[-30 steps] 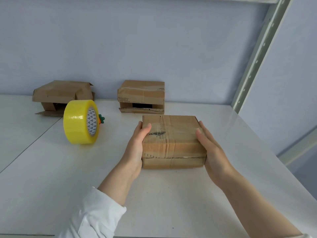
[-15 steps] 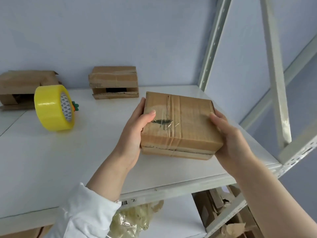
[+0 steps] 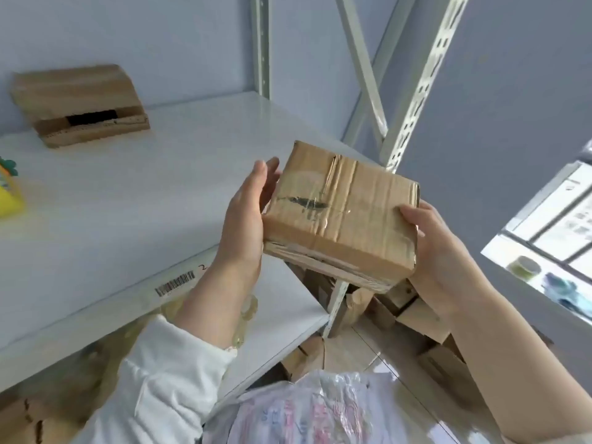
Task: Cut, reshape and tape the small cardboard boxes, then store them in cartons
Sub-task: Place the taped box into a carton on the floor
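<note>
A small taped cardboard box (image 3: 344, 209) is held in the air past the right end of the white shelf (image 3: 134, 200). My left hand (image 3: 245, 219) presses its left side with fairly straight fingers. My right hand (image 3: 429, 245) grips its right side, thumb curled over the top edge. Clear tape runs across the box's top. Another small cardboard box (image 3: 80, 104) with an open slot sits at the back of the shelf by the wall.
The yellow tape roll (image 3: 9, 200) shows at the left edge. White metal rack posts (image 3: 413, 91) rise behind the box. Below, cardboard boxes (image 3: 413, 318) pile on the floor beside a plastic bag (image 3: 320, 408). A lower shelf (image 3: 282, 315) lies under my left arm.
Both hands lifted the taped box off the shelf and carried it right, beyond the shelf's end. My view swung right and down, so the tape roll slid to the left edge.
</note>
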The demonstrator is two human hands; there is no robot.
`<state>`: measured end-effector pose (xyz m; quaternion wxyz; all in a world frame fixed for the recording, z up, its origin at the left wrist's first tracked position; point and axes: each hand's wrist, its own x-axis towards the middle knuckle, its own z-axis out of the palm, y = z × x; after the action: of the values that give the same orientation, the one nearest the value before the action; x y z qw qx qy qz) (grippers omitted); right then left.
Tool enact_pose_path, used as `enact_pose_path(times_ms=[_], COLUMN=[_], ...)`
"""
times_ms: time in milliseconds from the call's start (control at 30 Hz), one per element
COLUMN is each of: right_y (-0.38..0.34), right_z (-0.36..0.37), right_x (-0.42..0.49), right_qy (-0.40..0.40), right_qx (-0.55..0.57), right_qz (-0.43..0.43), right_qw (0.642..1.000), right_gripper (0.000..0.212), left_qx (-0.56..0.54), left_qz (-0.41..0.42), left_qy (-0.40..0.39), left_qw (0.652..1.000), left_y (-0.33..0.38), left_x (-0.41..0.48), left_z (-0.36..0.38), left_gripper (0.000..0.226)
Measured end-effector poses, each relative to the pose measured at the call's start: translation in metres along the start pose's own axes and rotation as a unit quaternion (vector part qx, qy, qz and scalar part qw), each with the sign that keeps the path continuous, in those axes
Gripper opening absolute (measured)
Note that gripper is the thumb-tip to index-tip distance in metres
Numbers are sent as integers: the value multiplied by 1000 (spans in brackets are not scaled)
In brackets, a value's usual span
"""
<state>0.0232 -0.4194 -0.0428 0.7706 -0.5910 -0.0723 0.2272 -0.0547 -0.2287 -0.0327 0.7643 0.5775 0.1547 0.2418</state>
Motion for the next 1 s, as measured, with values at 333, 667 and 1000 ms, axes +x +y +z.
enact_pose_path(times_ms=[333, 667, 1000], right_y=[-10, -12, 16], right_z=[-157, -323, -442], right_x=[-68, -111, -100], right_qy=[285, 444, 477], right_qx=[72, 121, 121], right_qz=[-59, -90, 30], right_qw=[954, 883, 870], right_gripper=[63, 53, 48], left_qx=[60, 7, 67], left_qz=[-185, -285, -297], left_qy=[-184, -379, -368], left_qw=[964, 880, 878], left_y=[-94, -197, -274], left_x=[-49, -115, -106], left_z=[167, 368, 447], left_gripper=[99, 72, 72])
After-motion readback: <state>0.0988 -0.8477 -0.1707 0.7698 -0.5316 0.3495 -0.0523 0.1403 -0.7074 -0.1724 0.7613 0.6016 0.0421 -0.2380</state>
